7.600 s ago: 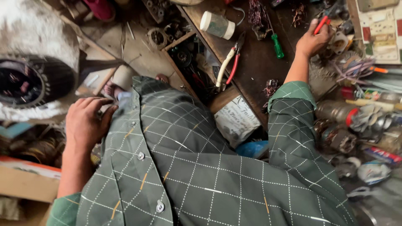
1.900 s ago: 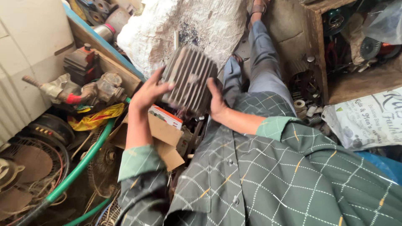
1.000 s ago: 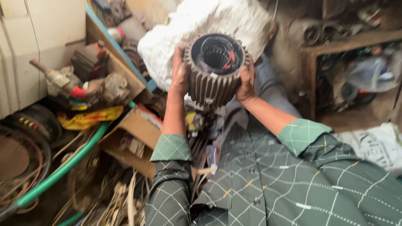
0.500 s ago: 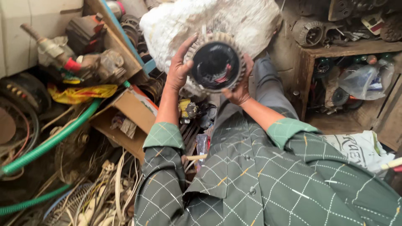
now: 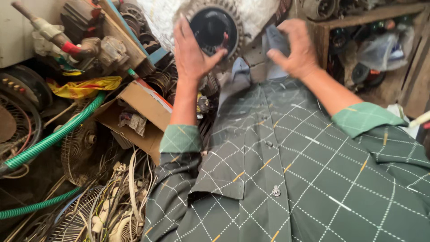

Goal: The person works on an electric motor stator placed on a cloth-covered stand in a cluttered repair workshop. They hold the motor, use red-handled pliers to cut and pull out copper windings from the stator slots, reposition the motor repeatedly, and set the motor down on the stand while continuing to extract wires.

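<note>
A white sack [image 5: 165,18] filled the top of the view, and a finned motor housing [image 5: 215,27] stood against it with its dark bore facing the person, seemingly so they could look inside. The left hand [image 5: 192,49] lay flat on the housing's rim, fingers spread wide and thumb hooked across the lower edge, steadying it upright. The right hand [image 5: 293,47] hung just beside the housing, off it, fingers loosely curled and holding nothing. To the left, a torn cardboard box [image 5: 134,116] sat among scrap, with a green hose [image 5: 58,134] running past it.
</note>
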### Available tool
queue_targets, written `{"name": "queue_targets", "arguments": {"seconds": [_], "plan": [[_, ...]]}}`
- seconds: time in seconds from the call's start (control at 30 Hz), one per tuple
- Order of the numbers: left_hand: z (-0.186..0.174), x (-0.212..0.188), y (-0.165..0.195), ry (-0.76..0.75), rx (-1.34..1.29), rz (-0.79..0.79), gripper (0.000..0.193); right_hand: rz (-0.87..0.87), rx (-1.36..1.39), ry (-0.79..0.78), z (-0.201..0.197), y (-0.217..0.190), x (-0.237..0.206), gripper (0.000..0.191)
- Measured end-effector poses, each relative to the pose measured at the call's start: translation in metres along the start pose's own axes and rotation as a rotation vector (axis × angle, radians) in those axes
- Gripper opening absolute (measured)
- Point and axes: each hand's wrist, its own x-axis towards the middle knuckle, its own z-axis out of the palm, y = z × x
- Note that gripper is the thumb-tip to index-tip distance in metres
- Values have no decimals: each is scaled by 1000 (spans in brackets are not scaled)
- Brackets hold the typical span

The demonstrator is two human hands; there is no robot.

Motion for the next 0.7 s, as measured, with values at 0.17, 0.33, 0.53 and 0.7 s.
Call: {"name": "queue_targets", "arguments": {"seconds": [0.17, 0.33, 0.53, 0.7], "plan": [[9, -3, -18, 126, -21, 131, 127, 134, -19, 168, -24, 20, -39, 58], [6, -6, -31, 35, -21, 95, 91, 188, -39, 236, -11, 20, -70, 53], [-1, 2, -31, 179, -191, 169, 63, 198, 29, 165, 2, -10, -73, 49], [6, 9, -38, 221, -192, 101, 53, 167, 30, 125, 6, -36, -59, 42]]}}
